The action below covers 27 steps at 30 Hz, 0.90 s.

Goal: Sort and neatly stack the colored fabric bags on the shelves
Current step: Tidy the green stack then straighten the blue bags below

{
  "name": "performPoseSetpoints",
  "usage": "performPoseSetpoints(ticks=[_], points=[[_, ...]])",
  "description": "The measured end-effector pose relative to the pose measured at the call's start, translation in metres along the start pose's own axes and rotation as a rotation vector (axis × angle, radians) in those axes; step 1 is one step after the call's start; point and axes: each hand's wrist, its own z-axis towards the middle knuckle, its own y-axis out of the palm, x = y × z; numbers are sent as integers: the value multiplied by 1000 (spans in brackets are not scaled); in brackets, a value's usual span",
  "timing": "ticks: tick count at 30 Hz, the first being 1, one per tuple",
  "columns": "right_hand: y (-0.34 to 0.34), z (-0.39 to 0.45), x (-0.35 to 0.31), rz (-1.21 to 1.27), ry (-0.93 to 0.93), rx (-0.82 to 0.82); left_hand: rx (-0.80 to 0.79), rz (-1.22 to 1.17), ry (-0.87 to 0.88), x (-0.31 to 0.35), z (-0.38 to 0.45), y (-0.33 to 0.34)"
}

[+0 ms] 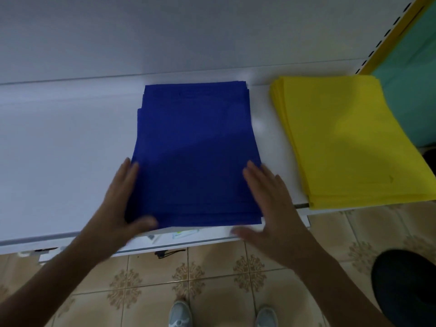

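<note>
A blue stack of bags lies mid-shelf, a yellow stack just right of it. The left hand and right hand press its near side edges with straight fingers (thumbs at the near corners, blurred).

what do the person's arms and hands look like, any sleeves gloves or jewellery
Both forearms are bare as far as the frame shows, with no sleeves in view. The left hand and right hand wear no gloves, and no rings, watch or bracelet show.
</note>
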Motion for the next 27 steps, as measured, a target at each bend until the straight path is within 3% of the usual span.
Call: performPoseSetpoints(ticks=[1,3,7,13,19,27], points=[[7,-6,2,-189,-85,-39,-39,159,103,-4,-7,5],[18,-13,3,-318,-142,-64,-28,356,183,-9,-13,13],[25,-11,14,-408,-77,-41,22,336,100,-11,-17,13],[6,0,29,-451,64,51,74,427,223,-12,-11,-7],[17,-3,18,-504,-19,-6,-62,571,239,-6,-10,14],[20,-3,18,-586,100,3,-36,593,297,-9,-3,0]])
